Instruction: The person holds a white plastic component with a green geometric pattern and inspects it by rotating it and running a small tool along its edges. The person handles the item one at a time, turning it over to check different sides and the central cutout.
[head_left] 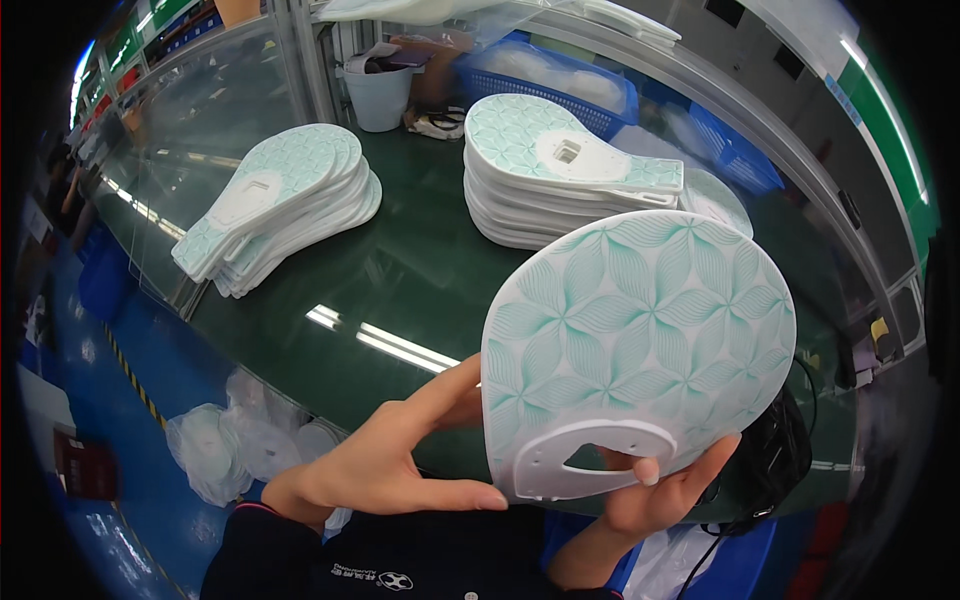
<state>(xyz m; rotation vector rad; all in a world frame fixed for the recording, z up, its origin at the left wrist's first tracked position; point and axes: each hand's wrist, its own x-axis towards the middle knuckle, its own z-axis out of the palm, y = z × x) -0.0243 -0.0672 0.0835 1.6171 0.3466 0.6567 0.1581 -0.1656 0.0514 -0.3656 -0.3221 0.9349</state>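
Green-patterned and white, a panel (640,320) is grasped by the left grip (385,465) at its left edge and the right grip (645,505) at its lower edge, raised over the tabletop (400,275). Beyond, similar panels form a left stack (300,185) and a right stack (510,135), with a white bucket (379,98) farther back.
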